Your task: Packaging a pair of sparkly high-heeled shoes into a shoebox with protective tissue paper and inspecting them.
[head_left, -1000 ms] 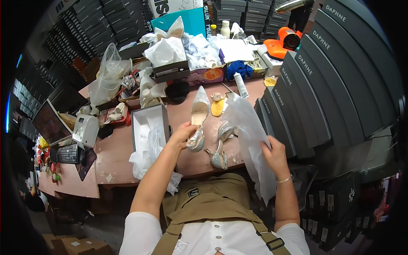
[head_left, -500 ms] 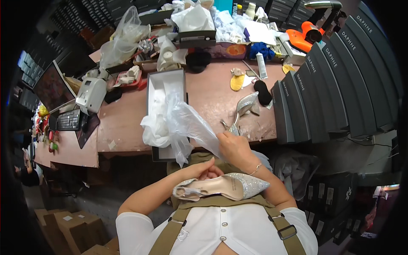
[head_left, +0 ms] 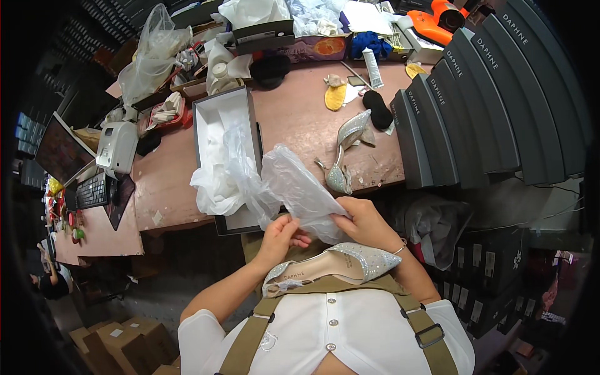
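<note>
A thin clear plastic bag [head_left: 301, 182] spreads between my hands over the table's front edge. My right hand [head_left: 365, 222] grips its right edge between thumb and fingers. My left hand [head_left: 280, 240] pinches its lower left edge, with the other fingers curled. Just behind my hands, a glittery silver pointed shoe [head_left: 370, 261] rests across my lap, untouched by my fingers. Its matching shoe [head_left: 354, 127] lies on its side on the table, beyond my right hand. To the left stands an open grey shoe box [head_left: 199, 119], with white tissue paper [head_left: 217, 195] spilling over its near end.
Grey shoe boxes [head_left: 450, 119] stand in a tall row at the right. A black pad [head_left: 377, 110], a yellow sponge [head_left: 335, 97] and a white tube [head_left: 372, 67] lie on the table [head_left: 294, 125]. A monitor [head_left: 62, 147] and keyboard [head_left: 92, 190] are far left.
My left hand has come up from beside the lap shoe to the bag's edge. The bag is now spread wider and nearer to me. The view has shifted.
</note>
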Demonstrator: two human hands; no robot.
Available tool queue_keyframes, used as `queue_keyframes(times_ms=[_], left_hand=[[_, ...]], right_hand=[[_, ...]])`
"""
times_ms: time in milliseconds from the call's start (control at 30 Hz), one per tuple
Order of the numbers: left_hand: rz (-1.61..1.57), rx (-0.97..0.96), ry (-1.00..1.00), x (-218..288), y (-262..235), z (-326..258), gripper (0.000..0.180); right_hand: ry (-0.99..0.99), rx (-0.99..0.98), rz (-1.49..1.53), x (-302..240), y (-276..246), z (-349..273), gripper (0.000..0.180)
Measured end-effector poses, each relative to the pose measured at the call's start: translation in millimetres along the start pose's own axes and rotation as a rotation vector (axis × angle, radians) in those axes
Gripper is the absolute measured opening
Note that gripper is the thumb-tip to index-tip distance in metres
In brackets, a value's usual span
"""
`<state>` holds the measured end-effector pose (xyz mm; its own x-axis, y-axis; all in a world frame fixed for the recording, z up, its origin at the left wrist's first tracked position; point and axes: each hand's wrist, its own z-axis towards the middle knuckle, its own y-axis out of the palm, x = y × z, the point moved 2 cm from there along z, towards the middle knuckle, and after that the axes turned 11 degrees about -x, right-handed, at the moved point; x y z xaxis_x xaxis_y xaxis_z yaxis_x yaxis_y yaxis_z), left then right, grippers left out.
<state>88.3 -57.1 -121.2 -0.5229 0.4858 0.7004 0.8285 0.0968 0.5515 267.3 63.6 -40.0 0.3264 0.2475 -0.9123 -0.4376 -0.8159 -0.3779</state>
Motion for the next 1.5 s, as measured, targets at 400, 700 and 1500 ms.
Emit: queue_keyframes(times_ms=[400,700,1500], left_hand=[[-0.178,-0.188,0.153,12.7,27.9,21.0,0.058],[-0.041,-0.394,0.160,-1.5,15.3,0.6,0.073],[0.761,-0.155,0.012,8.0,8.5,5.7,0.027]], right_hand=[[-0.103,0.067,-0.067,8.2,0.4,-23.8,0.026],[-0.060,0.117,-0.061,38.7,3.0,-48.8,0.026],[0.110,0.264,0.162,35.8,6.7,-58.5,0.024]])
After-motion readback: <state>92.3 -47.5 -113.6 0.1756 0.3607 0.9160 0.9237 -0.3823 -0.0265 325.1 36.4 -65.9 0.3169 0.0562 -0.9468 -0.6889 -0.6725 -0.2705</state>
